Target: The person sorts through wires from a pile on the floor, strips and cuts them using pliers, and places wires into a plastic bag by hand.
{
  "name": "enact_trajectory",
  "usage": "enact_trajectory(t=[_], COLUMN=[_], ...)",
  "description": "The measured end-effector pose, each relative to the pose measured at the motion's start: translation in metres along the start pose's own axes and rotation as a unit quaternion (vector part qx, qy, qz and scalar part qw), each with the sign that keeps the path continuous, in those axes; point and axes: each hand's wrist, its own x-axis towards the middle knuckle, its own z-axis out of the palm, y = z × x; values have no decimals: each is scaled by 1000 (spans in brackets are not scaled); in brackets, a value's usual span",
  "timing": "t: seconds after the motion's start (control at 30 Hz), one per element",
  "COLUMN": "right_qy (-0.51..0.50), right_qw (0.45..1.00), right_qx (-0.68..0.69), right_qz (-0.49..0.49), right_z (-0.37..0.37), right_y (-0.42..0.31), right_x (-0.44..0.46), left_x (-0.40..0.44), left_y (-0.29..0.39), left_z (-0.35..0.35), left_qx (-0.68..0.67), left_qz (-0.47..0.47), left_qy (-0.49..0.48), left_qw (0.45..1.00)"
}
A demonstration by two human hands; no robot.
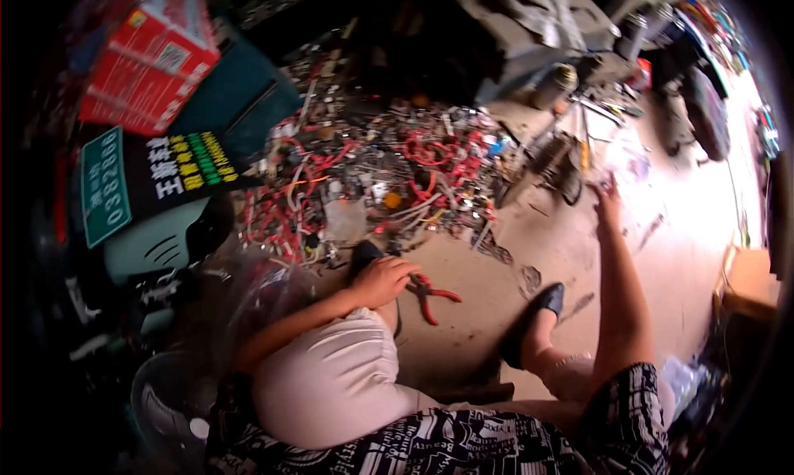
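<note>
My left hand (383,281) rests over my bent left knee, fingers curled at the head of red-handled pliers (433,295). The pliers' two handles are spread and point away from the hand; their jaws are mostly hidden at the fingertips. My right hand (609,200) reaches forward over the floor on the right, fingers apart, with nothing visible in it. Just ahead of it are a tool with a yellow-orange handle (585,155) and a clear plastic piece (635,162), partly washed out by glare. Dark metal parts (566,177) lie to its left.
A wide heap of scrap wires and small parts (389,173) covers the floor ahead. At left are a red box (153,65) and a scooter with a green plate (106,187). Cans (556,84) and dark shoes (703,115) stand at the back right. A cardboard box (751,280) is at right.
</note>
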Motion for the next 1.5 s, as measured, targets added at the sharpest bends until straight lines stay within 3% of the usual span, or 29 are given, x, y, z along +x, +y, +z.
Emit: enact_trajectory(t=[0.07, 0.2, 0.33, 0.4, 0.47, 0.53, 0.73, 0.8, 0.87, 1.1, 1.17, 1.27, 1.33, 1.37, 1.5], right_qy=[-28, -7, 31, -10, -110, -87, -189, -249, -277, -301, -326, -351, -362, -375, -377], right_qw=[984, 980, 998, 1000, 992, 983, 942, 942, 941, 943, 935, 926, 922, 917, 918], right_qx=[175, 185, 51, -17, 62, -57, -166, -167, -165, -136, -120, -121, -117, -114, -114], right_qz=[35, 77, 5, -24, -19, -150, -221, -153, -105, 28, 67, 66, 72, 78, 54], right_z=[1, 7, 37, 48, 60, 79, 118, 126, 128, 130, 135, 142, 146, 149, 152], right_y=[-21, -10, -4, -2, -3, -11, -16, -32, -28, -13, -24, -27, -31, -35, -37], right_x=[-5, 21, 15, 7, -2, -20, -69, -91, -103, -139, -152, -165, -169, -171, -176], left_x=[-6, 1, 27, 41, 56, 72, 134, 159, 181, 232, 233, 229, 225, 225, 217], left_y=[-7, -29, -50, -65, -82, -103, -174, -187, -212, -276, -273, -258, -250, -253, -237], left_z=[-1, -26, -76, -104, -134, -160, -215, -227, -233, -254, -259, -261, -257, -254, -250], left_qx=[-12, -19, 11, 52, 87, 108, 169, 153, 172, 176, 218, 223, 180, 232, 187], left_qz=[-14, -36, -56, -25, -28, -83, -171, -213, -197, -222, -261, -270, -297, -282, -276], left_qy=[95, 182, 217, 239, 222, 226, 288, 325, 362, 446, 431, 439, 317, 321, 374], left_qw=[995, 982, 974, 969, 971, 965, 927, 909, 895, 849, 836, 827, 882, 874, 865])
